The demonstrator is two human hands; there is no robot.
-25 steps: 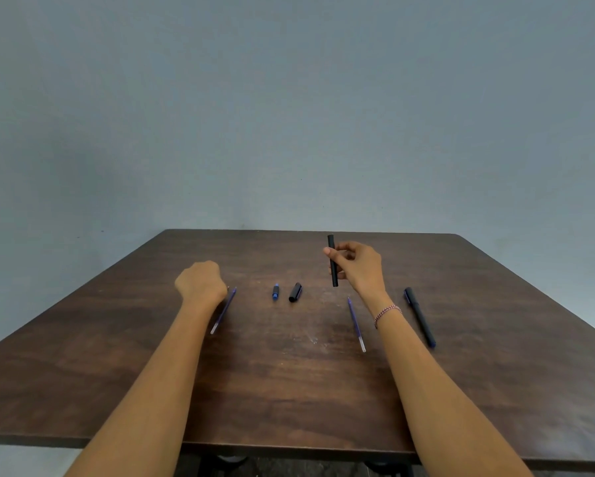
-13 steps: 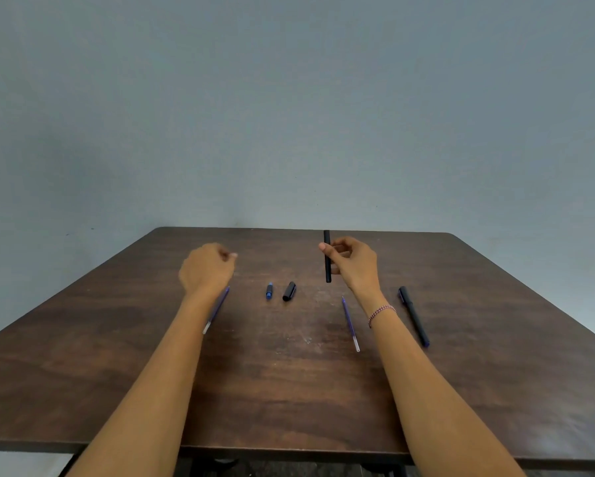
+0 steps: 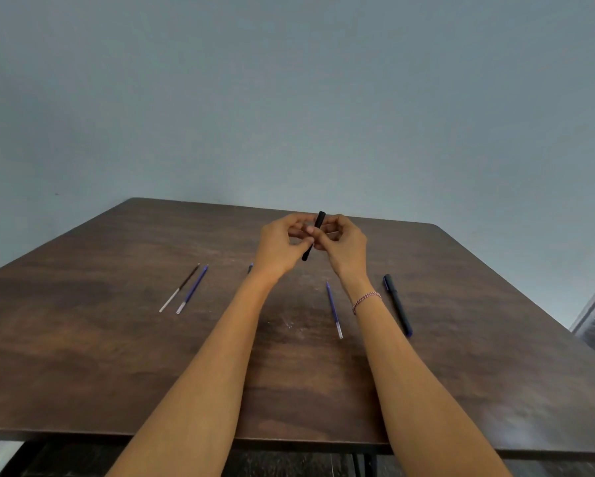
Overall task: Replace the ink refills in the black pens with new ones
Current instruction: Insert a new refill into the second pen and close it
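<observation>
Both hands meet above the far middle of the table [image 3: 117,339], lifted clear of the wood. They share one black pen barrel [image 3: 319,220], which stands tilted with its top end leaning right and away. The left hand [image 3: 280,247] pinches the barrel with curled fingers and thumb from the left. The right hand [image 3: 346,247] closes round it from the right, with a braided bracelet [image 3: 366,299] at that wrist. Toward the left edge a dark refill [image 3: 179,287] and a left blue refill [image 3: 192,289] lie side by side, almost parallel and just apart. A small blue piece [image 3: 250,267] peeks out from behind the left wrist, mostly hidden. Right of centre a right blue refill [image 3: 333,309] lies on the wood between the forearms, and beyond the right wrist rests a second black pen [image 3: 397,304], whole, pointing toward the near edge. Any print on the pens or refills is too small to read. A plain grey-blue wall [image 3: 289,98] rises behind.
</observation>
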